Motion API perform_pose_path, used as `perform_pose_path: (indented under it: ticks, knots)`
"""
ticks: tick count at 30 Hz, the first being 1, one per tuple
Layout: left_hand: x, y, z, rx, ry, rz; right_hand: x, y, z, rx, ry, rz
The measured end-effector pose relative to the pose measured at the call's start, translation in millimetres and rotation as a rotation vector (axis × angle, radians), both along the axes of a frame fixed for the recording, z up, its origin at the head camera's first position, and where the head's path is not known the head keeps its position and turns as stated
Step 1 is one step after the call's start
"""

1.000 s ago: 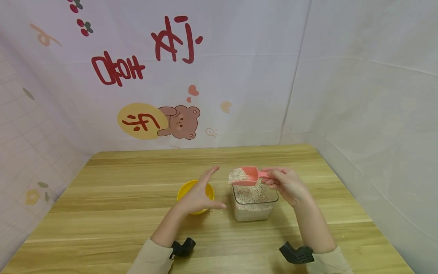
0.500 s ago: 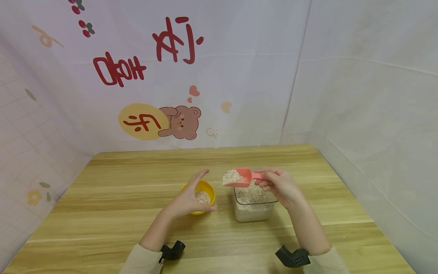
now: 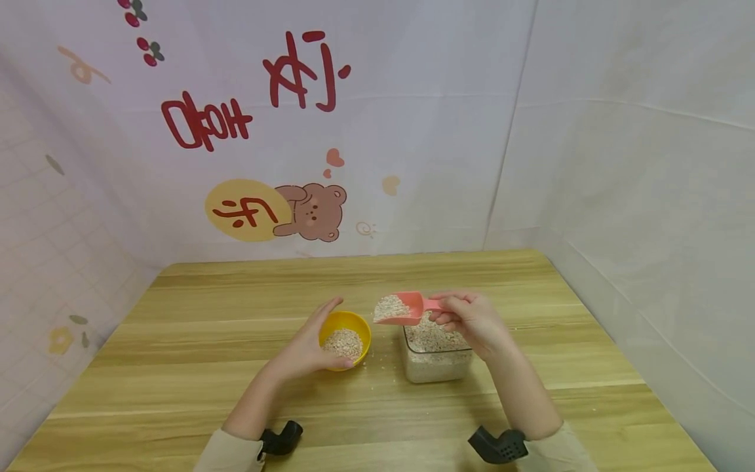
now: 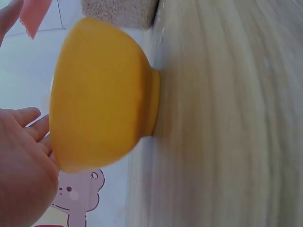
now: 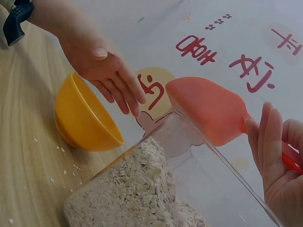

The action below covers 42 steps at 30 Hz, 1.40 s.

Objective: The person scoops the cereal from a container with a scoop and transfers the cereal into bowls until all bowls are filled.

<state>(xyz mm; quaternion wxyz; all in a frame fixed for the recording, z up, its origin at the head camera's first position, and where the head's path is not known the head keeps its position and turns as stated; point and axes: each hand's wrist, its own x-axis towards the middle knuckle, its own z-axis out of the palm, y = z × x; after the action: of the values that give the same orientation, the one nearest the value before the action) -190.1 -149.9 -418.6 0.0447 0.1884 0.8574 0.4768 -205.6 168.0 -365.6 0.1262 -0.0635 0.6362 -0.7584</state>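
Observation:
My right hand [image 3: 479, 321] grips the handle of a pink scoop [image 3: 416, 308] heaped with oat flakes [image 3: 390, 308]. The scoop is held level above the left edge of a clear square container [image 3: 438, 368] of oats, its mouth facing left. My left hand [image 3: 303, 351] is spread around the left side of a yellow bowl [image 3: 366, 341], thumb and fingers apart at its rim. In the right wrist view the left hand's fingers [image 5: 124, 87] stretch out straight above the bowl [image 5: 80, 116]. Oats [image 3: 344, 343] cover the bowl's bottom.
Several loose flakes [image 5: 61, 165] lie on the wooden table [image 3: 194, 341] between bowl and container. Behind the table hangs a white cloth [image 3: 436, 131] printed with a bear, and more cloth stands on both sides.
The loaded scoop has moved left from over the container toward the bowl. My left hand has drawn back to the left, uncovering more of the bowl and its oats.

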Motion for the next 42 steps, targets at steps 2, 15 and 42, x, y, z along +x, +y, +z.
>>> perform_pose_path:
  ticks: [2,15,42]
  knots:
    - [0.2,-2.6,-1.4,-0.004,0.007,0.003,-0.5,-1.1,0.5,0.013,0.000,0.003]
    - [-1.7,-17.8,-12.0,-0.053,0.005,0.029,-6.2,-11.9,0.4,0.018,-0.024,0.019]
    - [-9.4,-30.6,-26.5,0.024,-0.084,-0.054,-19.7,-38.0,0.9,0.157,-0.020,0.053]
